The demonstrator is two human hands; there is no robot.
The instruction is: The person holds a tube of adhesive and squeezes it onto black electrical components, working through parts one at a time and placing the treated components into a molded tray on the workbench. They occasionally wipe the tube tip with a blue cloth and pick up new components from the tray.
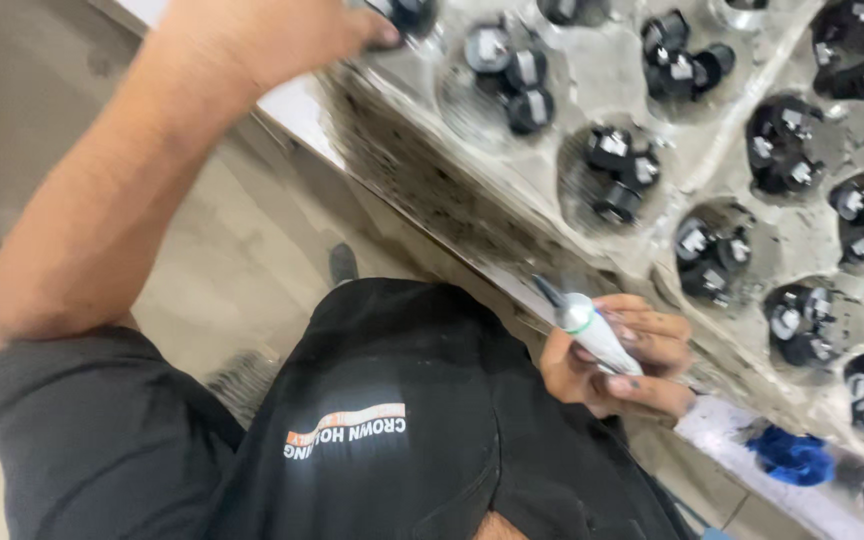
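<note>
My right hand (617,355) with fingers clenched around a white pen-like tool (587,325) near the table (472,215) edge, my left hand (282,30) reaching up, fingertips on a small black part (410,14) in a round hollow, grip unclear

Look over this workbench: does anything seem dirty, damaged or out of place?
Yes. The tray of round wells holding black parts is grimy, with dark soot-like staining along its front edge. A crumpled blue cloth lies on the ledge. The right hand, holding a white pen-like tool, has smudged fingers.
</note>
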